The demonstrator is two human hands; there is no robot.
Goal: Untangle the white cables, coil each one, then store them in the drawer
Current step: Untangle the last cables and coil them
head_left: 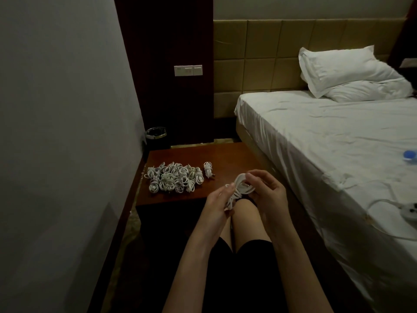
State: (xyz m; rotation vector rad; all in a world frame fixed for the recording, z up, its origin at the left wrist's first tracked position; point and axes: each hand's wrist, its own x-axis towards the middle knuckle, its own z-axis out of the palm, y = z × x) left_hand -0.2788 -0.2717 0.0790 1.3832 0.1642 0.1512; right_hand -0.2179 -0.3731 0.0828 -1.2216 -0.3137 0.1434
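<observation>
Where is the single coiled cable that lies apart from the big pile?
In the head view, the single coiled cable lies on the wooden nightstand, just right of the pile of cables and beyond the hands.

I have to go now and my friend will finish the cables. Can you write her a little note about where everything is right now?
Left hand and right hand both hold one white cable, part coiled, above the knees.
A pile of cables lies on the wooden nightstand, with one coiled cable set apart to its right.
Done: that one coil, it seems; whether the pile's cables are neatly coiled is hard to tell.
Left: finish this coil, sort the pile, then store everything in the drawer, which is not visible here.
</observation>
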